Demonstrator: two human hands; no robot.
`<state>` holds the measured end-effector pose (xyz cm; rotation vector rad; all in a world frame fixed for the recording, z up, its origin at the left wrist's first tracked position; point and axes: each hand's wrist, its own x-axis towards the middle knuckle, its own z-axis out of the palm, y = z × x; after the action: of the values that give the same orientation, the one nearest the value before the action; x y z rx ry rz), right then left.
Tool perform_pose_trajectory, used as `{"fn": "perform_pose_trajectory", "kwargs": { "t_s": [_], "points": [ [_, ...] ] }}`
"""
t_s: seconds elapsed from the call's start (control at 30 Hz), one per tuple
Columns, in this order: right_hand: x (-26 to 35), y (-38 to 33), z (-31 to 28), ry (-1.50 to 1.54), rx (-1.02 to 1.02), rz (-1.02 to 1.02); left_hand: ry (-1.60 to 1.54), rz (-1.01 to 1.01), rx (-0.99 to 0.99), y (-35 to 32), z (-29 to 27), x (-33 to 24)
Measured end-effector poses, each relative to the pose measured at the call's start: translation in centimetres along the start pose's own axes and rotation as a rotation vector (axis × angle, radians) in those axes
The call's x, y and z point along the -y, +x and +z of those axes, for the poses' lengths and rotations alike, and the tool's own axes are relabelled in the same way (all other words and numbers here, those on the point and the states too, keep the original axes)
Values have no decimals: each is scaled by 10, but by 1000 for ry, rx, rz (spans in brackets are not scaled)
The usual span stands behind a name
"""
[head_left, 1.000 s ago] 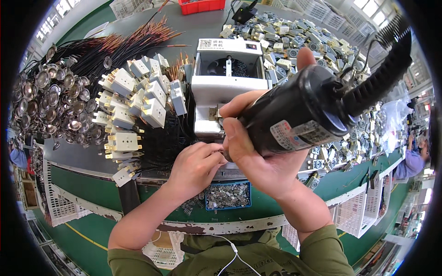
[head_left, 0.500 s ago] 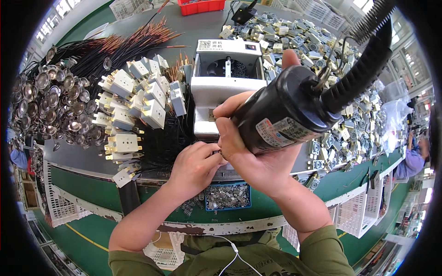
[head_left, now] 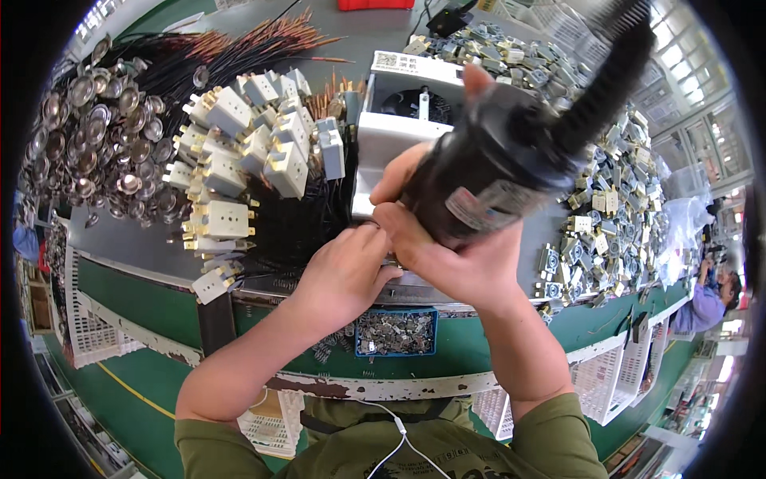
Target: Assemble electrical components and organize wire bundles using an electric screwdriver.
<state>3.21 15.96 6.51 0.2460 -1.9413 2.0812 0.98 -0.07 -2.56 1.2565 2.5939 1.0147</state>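
My right hand [head_left: 467, 267] is wrapped around a black cylindrical electric screwdriver [head_left: 487, 172], which hangs from a coiled spring and a ribbed cable. Its lower tip is hidden behind the hand. Close against the right fingers, my left hand [head_left: 339, 267] has its fingers curled together and the thumb sticking out to the right. Whatever it pinches is too small and covered to make out. Both hands meet just in front of a white box-shaped screw feeder [head_left: 399, 137], which has small dark pieces inside its open top.
Left of my hands stand stacked white-and-grey plastic blocks [head_left: 225, 219] with brass terminals, black wires [head_left: 171, 60] and round metal caps [head_left: 92, 132]. More blocks [head_left: 610, 199] are heaped at right. A blue tray [head_left: 436, 334] of small metal parts sits at the near edge. Behind is a red bin [head_left: 375, 4].
The view has shifted, so the bench things appear farther right. My hands and the screwdriver are farther left relative to the feeder. My left thumb has moved away from its fingers.
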Motion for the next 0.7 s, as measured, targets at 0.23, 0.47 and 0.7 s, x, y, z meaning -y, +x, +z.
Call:
{"fn": "perform_pose_trajectory", "kwargs": {
  "t_s": [0.23,0.47,0.7],
  "points": [
    [-16,-2,-3,71,143,-360,-1,-45,215,9,-10,-2],
    [-8,-2,7,-118,-6,-293,-46,15,222,10,-11,0],
    [0,4,15,-66,-104,-162,-24,-2,168,7,-11,0]
  ]
}}
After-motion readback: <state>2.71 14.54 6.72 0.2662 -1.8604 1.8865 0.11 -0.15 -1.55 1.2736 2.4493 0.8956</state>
